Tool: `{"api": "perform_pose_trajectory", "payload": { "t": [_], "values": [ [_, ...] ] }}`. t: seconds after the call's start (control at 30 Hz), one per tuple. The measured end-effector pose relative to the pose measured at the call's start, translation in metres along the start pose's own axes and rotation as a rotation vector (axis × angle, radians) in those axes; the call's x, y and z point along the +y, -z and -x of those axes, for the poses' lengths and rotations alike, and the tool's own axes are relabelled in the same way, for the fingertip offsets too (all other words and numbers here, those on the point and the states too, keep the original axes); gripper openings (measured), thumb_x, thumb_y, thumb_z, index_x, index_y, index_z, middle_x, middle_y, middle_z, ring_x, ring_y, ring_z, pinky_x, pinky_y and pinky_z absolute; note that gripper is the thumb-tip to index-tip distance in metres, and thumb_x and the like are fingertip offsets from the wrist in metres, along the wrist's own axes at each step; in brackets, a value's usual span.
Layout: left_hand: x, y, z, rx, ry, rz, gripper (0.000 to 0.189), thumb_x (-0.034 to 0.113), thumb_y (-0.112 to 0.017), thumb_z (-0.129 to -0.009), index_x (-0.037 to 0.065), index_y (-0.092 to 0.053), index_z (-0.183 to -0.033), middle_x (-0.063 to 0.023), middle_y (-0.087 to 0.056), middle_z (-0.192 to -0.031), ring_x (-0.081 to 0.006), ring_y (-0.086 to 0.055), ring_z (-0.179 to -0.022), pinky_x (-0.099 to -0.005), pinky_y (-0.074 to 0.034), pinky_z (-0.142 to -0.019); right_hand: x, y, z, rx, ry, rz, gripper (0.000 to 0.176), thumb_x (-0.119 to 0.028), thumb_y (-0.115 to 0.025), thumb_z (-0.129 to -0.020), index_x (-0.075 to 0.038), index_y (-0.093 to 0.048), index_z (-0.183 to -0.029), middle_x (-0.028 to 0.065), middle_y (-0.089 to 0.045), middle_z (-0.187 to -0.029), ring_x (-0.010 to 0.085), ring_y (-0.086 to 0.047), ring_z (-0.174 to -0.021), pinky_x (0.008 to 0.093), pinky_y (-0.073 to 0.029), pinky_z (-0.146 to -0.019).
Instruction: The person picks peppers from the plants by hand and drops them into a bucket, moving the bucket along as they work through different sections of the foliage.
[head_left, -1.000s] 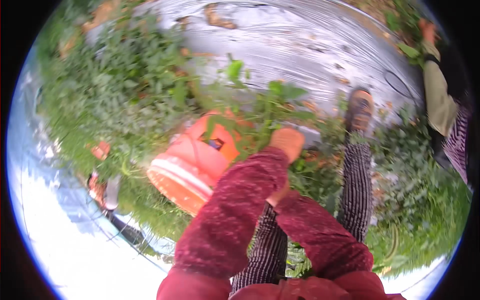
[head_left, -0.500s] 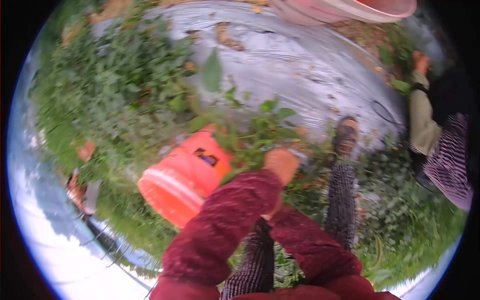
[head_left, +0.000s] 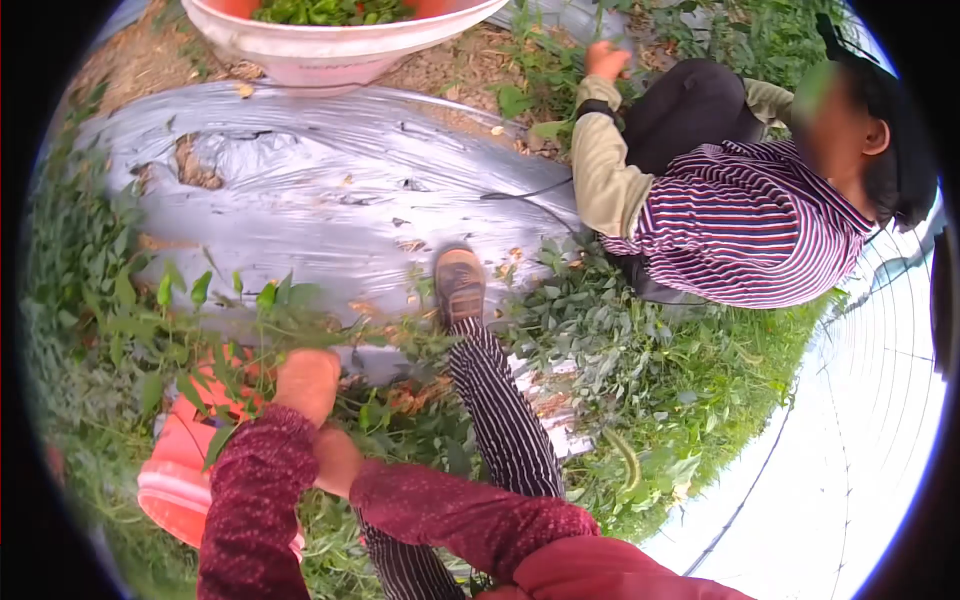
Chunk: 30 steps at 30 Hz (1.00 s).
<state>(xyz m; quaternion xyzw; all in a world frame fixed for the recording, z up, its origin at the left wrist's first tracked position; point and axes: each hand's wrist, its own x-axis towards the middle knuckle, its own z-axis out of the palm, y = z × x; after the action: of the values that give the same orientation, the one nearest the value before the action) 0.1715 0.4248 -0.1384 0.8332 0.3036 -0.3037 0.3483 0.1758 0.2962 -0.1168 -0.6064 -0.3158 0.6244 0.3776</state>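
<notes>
My left hand [head_left: 308,385] is at the lower left, among green plant stems [head_left: 245,325] that rise and spread around it. My right hand [head_left: 337,460] is just below it, close to the left wrist. The fingers of both hands are hidden or blurred, so what they hold cannot be made out. An orange-red bucket [head_left: 172,480] lies tilted beside my left forearm, partly behind leaves.
Silver plastic sheeting [head_left: 330,220] covers the ground ahead. A large pale-rimmed tub [head_left: 350,42] with green produce stands at the top. A co-worker in a striped shirt [head_left: 740,225] crouches at the right. My shoe [head_left: 461,285] rests on the sheeting.
The view has swung to the right, so the bucket and my hands appear further left. The co-worker and the tub show more fully.
</notes>
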Motion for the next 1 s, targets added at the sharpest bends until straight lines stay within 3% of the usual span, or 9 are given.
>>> {"api": "perform_pose_trajectory", "payload": {
  "t": [0.07,0.3,0.4,0.5,0.6,0.7,0.8,0.93,1.0],
  "values": [
    [-0.002,0.005,0.002,-0.073,0.009,-0.099,0.014,0.008,-0.053,-0.075,0.005,-0.066,-0.076,-0.018,-0.062,-0.072,-0.0325,-0.063,-0.07,-0.0432,-0.051,-0.062,-0.02,-0.004,-0.004,-0.124,0.016,0.272,0.021,-0.025,-0.054,-0.072,-0.008,-0.062,-0.082,0.0156,-0.062,-0.075,0.0324,-0.059,-0.075,0.0429,-0.044,-0.071],
    [0.003,0.01,-0.009,-0.437,0.112,-0.349,0.022,0.011,-0.059,-0.074,0.005,-0.067,-0.094,-0.0137,-0.061,-0.1,-0.0252,-0.06,-0.093,-0.0414,-0.052,-0.068,-0.025,-0.003,-0.005,-0.034,-0.107,0.028,0.026,-0.021,-0.063,-0.073,-0.004,-0.062,-0.092,0.0176,-0.063,-0.086,0.0345,-0.06,-0.081,0.0384,-0.046,-0.073],
    [-0.01,-0.027,-0.011,-0.279,0.094,-0.602,0.021,0.01,-0.054,-0.078,0.01,-0.067,-0.095,-0.0118,-0.061,-0.096,-0.0259,-0.061,-0.078,-0.0413,-0.049,-0.054,-0.028,0.001,-0.006,-0.087,-0.151,-0.026,0.026,-0.021,-0.063,-0.073,-0.004,-0.062,-0.093,0.0181,-0.063,-0.088,0.0335,-0.06,-0.083,0.0379,-0.046,-0.074],
    [0.005,-0.021,-0.003,-0.187,0.087,-0.794,0.024,0.012,-0.056,-0.078,0.009,-0.067,-0.098,-0.0136,-0.06,-0.096,-0.0292,-0.061,-0.078,-0.0409,-0.049,-0.052,-0.024,0.0,-0.006,-0.146,-0.253,-0.095,0.026,-0.02,-0.064,-0.073,-0.005,-0.062,-0.094,0.0182,-0.062,-0.091,0.0336,-0.06,-0.084,0.0374,-0.046,-0.075],
    [0.002,-0.028,-0.011,-0.39,0.029,-0.897,0.025,0.014,-0.056,-0.079,0.011,-0.066,-0.101,-0.0099,-0.061,-0.099,-0.0263,-0.062,-0.08,-0.041,-0.048,-0.05,-0.027,-0.001,-0.005,-0.072,-0.154,-0.07,0.025,-0.021,-0.061,-0.075,-0.005,-0.062,-0.095,0.0169,-0.063,-0.092,0.0331,-0.06,-0.085,0.0385,-0.046,-0.075],
    [-0.007,-0.018,-0.024,-0.511,0.091,-0.59,0.023,0.015,-0.056,-0.08,0.013,-0.067,-0.099,-0.0042,-0.062,-0.098,-0.0238,-0.063,-0.082,-0.0412,-0.047,-0.047,-0.028,-0.002,-0.006,-0.065,-0.107,0.118,0.024,-0.023,-0.056,-0.078,-0.007,-0.062,-0.096,0.0155,-0.063,-0.092,0.0328,-0.06,-0.085,0.0398,-0.047,-0.074],
    [0.004,-0.003,-0.024,-0.391,0.19,-0.565,0.02,0.016,-0.055,-0.081,0.015,-0.068,-0.097,0.0006,-0.064,-0.094,-0.0221,-0.063,-0.084,-0.0413,-0.049,-0.049,-0.021,0.0,-0.007,-0.201,-0.045,0.32,0.025,-0.025,-0.052,-0.08,-0.01,-0.062,-0.098,0.014,-0.063,-0.092,0.0324,-0.059,-0.086,0.0408,-0.047,-0.073],
    [0.003,0.001,-0.034,-0.53,0.23,-0.53,0.019,0.016,-0.056,-0.081,0.015,-0.069,-0.094,-0.0016,-0.064,-0.093,-0.0215,-0.062,-0.087,-0.0416,-0.05,-0.052,-0.034,0.003,-0.006,-0.006,-0.116,0.076,0.025,-0.024,-0.053,-0.079,-0.012,-0.062,-0.098,0.0136,-0.063,-0.092,0.0325,-0.059,-0.085,0.0409,-0.047,-0.072],
    [-0.007,-0.035,-0.033,-0.392,0.276,-0.548,0.019,0.016,-0.056,-0.08,0.014,-0.069,-0.094,-0.0024,-0.065,-0.092,-0.0209,-0.063,-0.086,-0.0412,-0.05,-0.051,-0.028,-0.005,-0.004,0.0,-0.192,-0.014,0.023,-0.025,-0.053,-0.079,-0.012,-0.063,-0.095,0.0132,-0.063,-0.09,0.0321,-0.059,-0.084,0.0413,-0.047,-0.071]
  ]
}}
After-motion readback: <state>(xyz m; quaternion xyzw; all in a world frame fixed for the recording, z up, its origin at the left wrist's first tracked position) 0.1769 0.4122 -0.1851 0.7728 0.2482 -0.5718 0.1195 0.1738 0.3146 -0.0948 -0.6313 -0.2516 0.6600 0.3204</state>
